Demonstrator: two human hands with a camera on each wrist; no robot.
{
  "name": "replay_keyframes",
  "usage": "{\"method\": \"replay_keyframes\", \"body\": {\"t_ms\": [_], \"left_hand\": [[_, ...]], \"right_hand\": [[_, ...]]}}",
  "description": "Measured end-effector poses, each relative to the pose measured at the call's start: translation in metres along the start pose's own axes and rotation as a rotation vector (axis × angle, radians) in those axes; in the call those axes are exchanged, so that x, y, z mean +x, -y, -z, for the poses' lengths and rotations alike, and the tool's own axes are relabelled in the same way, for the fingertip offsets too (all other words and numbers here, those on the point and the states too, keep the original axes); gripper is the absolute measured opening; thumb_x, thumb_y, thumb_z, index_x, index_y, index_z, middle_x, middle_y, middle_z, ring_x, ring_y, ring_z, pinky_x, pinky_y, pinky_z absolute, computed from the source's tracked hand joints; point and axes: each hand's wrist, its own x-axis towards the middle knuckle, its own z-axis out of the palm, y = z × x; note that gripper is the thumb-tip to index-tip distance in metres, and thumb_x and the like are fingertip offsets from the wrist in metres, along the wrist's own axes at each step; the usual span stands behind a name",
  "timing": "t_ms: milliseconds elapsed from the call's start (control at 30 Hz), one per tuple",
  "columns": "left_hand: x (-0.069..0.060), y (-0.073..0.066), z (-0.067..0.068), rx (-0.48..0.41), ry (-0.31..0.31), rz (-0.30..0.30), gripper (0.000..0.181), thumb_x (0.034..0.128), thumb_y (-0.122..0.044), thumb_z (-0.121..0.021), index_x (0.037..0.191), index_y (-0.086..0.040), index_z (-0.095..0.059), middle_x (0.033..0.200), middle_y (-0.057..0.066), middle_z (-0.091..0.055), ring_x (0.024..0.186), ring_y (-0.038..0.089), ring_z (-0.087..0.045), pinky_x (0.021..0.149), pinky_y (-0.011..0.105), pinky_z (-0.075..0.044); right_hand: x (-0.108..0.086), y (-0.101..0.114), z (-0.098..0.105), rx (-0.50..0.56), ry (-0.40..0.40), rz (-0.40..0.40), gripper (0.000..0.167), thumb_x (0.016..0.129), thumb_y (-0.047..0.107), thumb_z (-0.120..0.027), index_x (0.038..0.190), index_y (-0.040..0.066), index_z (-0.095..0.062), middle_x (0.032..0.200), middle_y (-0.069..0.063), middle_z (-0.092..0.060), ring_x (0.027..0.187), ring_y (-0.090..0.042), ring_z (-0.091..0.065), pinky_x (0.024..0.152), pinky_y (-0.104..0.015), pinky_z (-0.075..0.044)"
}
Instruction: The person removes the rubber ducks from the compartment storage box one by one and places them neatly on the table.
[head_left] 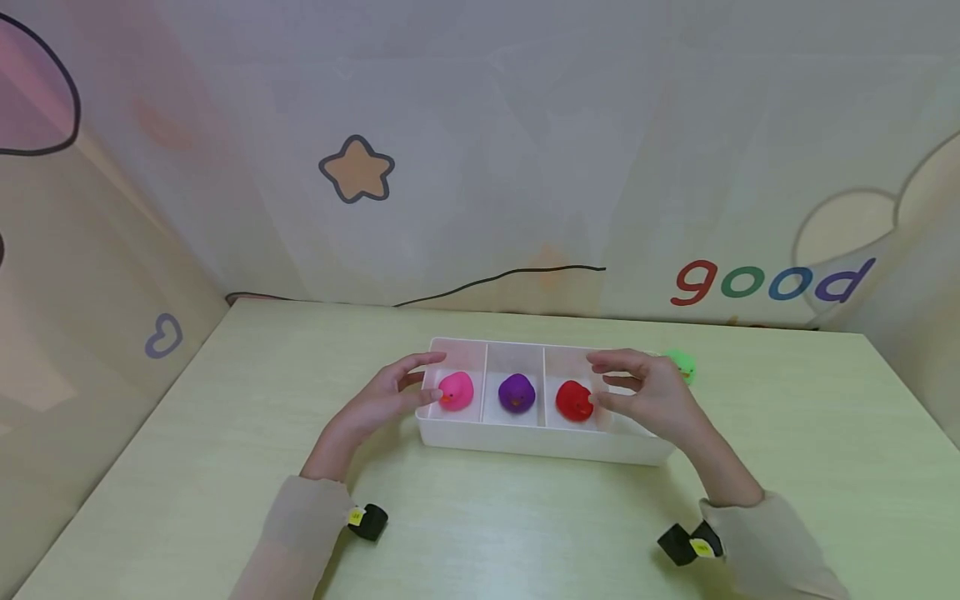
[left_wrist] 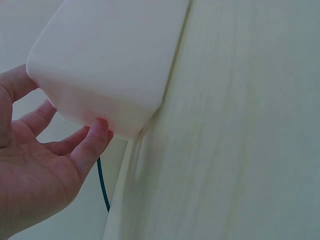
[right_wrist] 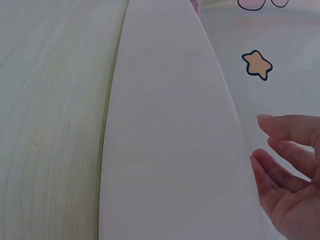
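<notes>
while the white tray [head_left: 540, 443] sits lengthwise across the table [head_left: 480, 525] before you, it holds three toy ducks in a row, one to a compartment: the pink duck [head_left: 457, 392] at your left, the purple duck [head_left: 517, 393] next, then the red duck [head_left: 573, 402]. your left hand [head_left: 386, 398] is at the tray's left end, partly open, thumb and fingers spread apart and gently bent. in the left wrist view you have fingertips against the tray's end wall, and nothing is pinched between them. from the head view your left thumb tip overlaps the edge of the pink duck; whether it touches, you cannot tell.

your right hand [head_left: 651, 392] is over the tray's right part, about as open, with thumb and fingers bent and a clear gap between them. it has hold of nothing. its thumb tip is right at the red duck's side, though contact cannot be told, and the hand hides part of the compartments there. just past the tray's right end you have the green duck [head_left: 682, 364], half hidden behind that hand.

farther out, your pale sleeves [head_left: 296, 533] end near small black wrist devices [head_left: 369, 522], and a printed backdrop [head_left: 480, 167] rises behind the table.
</notes>
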Motion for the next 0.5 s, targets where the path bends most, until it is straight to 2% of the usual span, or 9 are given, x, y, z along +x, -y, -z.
{"method": "replay_keyframes", "body": {"t_ms": [233, 500], "left_hand": [[0.0, 0.0, 0.0, -0.013, 0.001, 0.001, 0.056, 0.0846, -0.023, -0.064, 0.136, -0.021, -0.042, 0.142, 0.005, -0.033, 0.13, 0.031, -0.031, 0.1, 0.053, -0.032], [0.0, 0.0, 0.0, -0.016, -0.004, 0.009, 0.055, 0.0847, -0.022, -0.064, 0.135, -0.022, -0.042, 0.142, 0.004, -0.033, 0.131, 0.031, -0.03, 0.1, 0.054, -0.032]], "right_hand": [[0.005, 0.0, -0.01, -0.056, 0.039, 0.013, 0.041, 0.076, -0.004, -0.068, 0.116, -0.006, -0.058, 0.117, -0.021, -0.057, 0.103, -0.037, -0.057, 0.084, -0.043, -0.048], [0.011, 0.004, -0.019, -0.209, 0.087, -0.015, 0.041, 0.075, -0.002, -0.069, 0.115, -0.002, -0.06, 0.115, -0.018, -0.059, 0.1, -0.035, -0.058, 0.081, -0.042, -0.051]]}}
